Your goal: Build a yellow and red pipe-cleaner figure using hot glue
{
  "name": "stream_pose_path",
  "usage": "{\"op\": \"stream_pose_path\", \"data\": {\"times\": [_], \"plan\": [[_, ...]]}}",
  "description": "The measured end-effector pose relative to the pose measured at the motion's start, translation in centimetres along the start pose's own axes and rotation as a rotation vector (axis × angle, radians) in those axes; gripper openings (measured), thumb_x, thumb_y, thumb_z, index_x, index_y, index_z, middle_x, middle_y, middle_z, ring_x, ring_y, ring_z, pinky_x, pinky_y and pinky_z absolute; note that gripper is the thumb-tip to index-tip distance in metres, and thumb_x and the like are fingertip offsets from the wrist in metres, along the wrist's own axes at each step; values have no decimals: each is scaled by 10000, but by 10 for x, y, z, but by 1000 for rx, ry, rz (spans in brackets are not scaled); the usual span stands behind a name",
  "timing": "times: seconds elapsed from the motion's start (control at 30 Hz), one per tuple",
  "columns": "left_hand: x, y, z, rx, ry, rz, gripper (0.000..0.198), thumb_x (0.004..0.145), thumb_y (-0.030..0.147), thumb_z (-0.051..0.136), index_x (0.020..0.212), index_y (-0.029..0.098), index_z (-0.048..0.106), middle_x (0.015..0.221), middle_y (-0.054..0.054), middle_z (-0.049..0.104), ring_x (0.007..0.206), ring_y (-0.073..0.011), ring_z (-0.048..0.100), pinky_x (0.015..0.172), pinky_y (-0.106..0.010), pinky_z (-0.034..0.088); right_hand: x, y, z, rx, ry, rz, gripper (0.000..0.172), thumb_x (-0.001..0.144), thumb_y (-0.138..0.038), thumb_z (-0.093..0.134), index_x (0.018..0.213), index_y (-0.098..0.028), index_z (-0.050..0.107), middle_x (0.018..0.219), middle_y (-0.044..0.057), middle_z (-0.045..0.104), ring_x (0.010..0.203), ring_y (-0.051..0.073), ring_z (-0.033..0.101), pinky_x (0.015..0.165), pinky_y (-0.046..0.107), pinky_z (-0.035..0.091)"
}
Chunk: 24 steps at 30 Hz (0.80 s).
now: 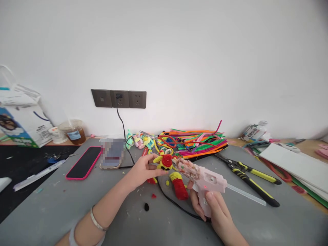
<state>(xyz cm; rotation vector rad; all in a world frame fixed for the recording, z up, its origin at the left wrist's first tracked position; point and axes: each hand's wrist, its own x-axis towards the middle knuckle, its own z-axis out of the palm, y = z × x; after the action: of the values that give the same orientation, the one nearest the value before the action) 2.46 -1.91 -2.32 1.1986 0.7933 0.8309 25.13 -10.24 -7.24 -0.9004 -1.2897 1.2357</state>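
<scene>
My left hand (145, 169) pinches a small yellow and red pipe-cleaner figure (166, 162) by its left side. In my right hand (208, 201) is a pink hot glue gun (208, 180), its nozzle end crusted with old glue and right beside the figure's red top; whether they touch I cannot tell. A clear glue stick (247, 195) sticks out of the gun's back. Below the figure lies a red and yellow fuzzy piece (179, 186) on the grey mat. A black fuzzy ball (146, 207) and a red scrap (153, 195) lie nearer me.
Colourful pipe cleaners (200, 141) are piled at the back. Black and yellow pliers (246, 174) lie to the right, near white boards (299, 167). Leftward are a pink-cased phone (84, 163), another phone (111, 153) and a drink cup (74, 132). A black cord (174, 204) crosses the mat.
</scene>
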Motion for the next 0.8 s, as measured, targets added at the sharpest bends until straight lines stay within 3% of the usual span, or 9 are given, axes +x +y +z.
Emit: {"op": "stream_pose_path", "data": {"times": [0.23, 0.57, 0.8], "plan": [[-1, 2, 1, 37, 24, -24, 486, 655, 377, 898, 1035, 177, 668, 1136, -86, 757, 1079, -312, 734, 1003, -419, 545, -1, 1, 0, -56, -20, 46, 537, 917, -731, 433, 839, -210, 538, 452, -67, 410, 403, 99, 222, 466, 286, 184], [1, -2, -1, 19, 15, 0, 466, 661, 357, 895, 1040, 184, 685, 1125, -78, 754, 1093, -309, 725, 1019, -444, 543, 0, 14, -9, -85, -64, 8, 521, 981, -658, 374, 947, -175, 568, 459, -61, 431, 405, 102, 259, 451, 277, 211], [0, 0, 0, 32, 13, -7, 458, 669, 357, 891, 1031, 181, 674, 1128, -82, 762, 1098, -317, 728, 1000, -425, 556, -1, 15, -10, -88, -85, 0, 501, 995, -629, 372, 878, -180, 560, 456, -62, 423, 401, 96, 257, 453, 280, 208]]}}
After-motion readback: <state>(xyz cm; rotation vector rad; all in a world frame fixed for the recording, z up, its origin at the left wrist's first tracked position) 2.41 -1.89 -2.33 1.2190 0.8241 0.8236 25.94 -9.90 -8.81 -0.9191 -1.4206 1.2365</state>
